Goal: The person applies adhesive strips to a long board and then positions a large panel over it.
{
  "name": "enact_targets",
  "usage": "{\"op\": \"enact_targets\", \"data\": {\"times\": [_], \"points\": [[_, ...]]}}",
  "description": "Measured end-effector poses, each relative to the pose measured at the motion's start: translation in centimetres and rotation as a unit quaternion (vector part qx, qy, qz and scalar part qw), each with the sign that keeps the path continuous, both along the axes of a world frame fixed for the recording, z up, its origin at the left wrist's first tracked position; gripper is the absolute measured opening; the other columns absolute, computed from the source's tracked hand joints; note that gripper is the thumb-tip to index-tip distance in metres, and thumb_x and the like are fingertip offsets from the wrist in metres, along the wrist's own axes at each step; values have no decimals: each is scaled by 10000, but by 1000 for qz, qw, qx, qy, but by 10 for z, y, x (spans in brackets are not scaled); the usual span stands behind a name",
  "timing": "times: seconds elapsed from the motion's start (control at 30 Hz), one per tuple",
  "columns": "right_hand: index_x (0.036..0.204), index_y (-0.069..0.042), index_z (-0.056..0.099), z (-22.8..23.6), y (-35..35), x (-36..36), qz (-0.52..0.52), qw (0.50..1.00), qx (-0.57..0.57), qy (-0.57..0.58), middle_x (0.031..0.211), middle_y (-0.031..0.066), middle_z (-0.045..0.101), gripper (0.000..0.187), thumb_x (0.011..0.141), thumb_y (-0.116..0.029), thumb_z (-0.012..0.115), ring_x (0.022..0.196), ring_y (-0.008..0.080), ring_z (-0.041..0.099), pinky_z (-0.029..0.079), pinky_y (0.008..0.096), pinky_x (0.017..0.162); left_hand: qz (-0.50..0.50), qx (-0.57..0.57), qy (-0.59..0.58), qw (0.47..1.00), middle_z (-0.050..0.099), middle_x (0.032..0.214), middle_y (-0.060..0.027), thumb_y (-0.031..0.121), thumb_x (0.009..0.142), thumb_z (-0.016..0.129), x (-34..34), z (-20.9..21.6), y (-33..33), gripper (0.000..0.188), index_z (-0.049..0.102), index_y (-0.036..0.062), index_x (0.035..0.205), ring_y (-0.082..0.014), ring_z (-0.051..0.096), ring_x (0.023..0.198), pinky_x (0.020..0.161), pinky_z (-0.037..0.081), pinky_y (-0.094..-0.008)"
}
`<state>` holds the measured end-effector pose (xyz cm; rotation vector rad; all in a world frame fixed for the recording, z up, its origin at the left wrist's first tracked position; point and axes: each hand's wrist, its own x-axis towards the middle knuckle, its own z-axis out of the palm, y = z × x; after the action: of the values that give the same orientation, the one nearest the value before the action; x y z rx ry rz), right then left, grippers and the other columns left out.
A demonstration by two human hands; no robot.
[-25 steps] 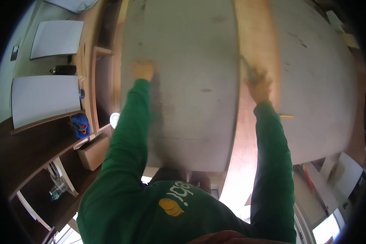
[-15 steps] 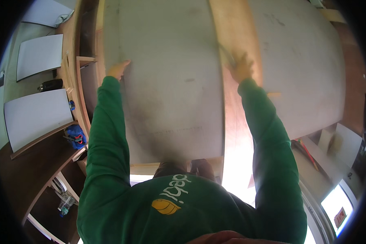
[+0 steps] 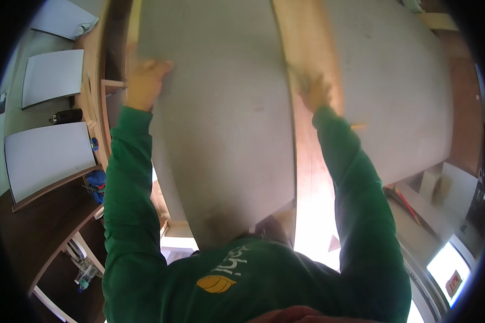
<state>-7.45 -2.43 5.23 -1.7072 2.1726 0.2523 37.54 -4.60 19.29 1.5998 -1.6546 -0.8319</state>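
In front of me a large flat grey panel (image 3: 226, 113) extends from my body to the top of the picture. At its left edge is my left hand (image 3: 147, 85), its fingers curled over the rim. My right hand (image 3: 316, 91) is by the panel's right edge, over a pale wooden strip (image 3: 307, 32). Its fingers are spread and a little smeared by motion; its palm side is hidden. The panel's near end reaches my torso, where my sweater covers part of it.
A second grey panel (image 3: 393, 86) lies to the right, with a red pencil-like stick (image 3: 408, 204) nearer me. On the left are white boards (image 3: 51, 159), a black bottle (image 3: 66, 116), a blue item (image 3: 96, 185) and wooden framing (image 3: 110, 85). A bright screen (image 3: 448, 273) stands lower right.
The panel's near end has come closer to my body and turned rightward, uncovering a bright gap at lower left. My left hand has moved slightly left and farther off. My right hand has barely shifted.
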Motion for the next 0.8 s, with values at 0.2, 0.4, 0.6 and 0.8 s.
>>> {"op": "enact_targets", "data": {"times": [0.2,0.4,0.6,0.8], "points": [[1511,-363,237,8,1,0,-22,1000,19,-1,1606,153,38,689,921,-467,576,1408,562,50,238,711,1069,59,62,46,995,387,585,29,193,836,674,-72,80,-1,338,463,42,620,-69,366,564,510,310,-270],[1516,-365,224,17,2,4,-28,999,40,0,1613,129,18,698,920,-489,566,1417,548,34,242,697,1076,26,7,18,999,403,618,10,237,848,656,-120,112,-5,304,530,6,695,-82,371,580,517,316,-276],[1517,-368,220,17,3,-4,-37,998,50,5,1615,119,12,700,920,-489,565,1422,538,27,234,693,1082,-3,176,38,984,594,778,-48,390,867,655,-18,53,1,371,617,23,834,-162,541,684,605,450,-321],[1512,-378,225,10,-3,6,-32,999,34,0,1613,121,16,694,919,-485,568,1420,542,20,223,702,1083,203,428,257,842,534,1245,-95,480,889,645,69,-94,87,558,542,30,1202,-213,601,975,878,489,-389]]}}
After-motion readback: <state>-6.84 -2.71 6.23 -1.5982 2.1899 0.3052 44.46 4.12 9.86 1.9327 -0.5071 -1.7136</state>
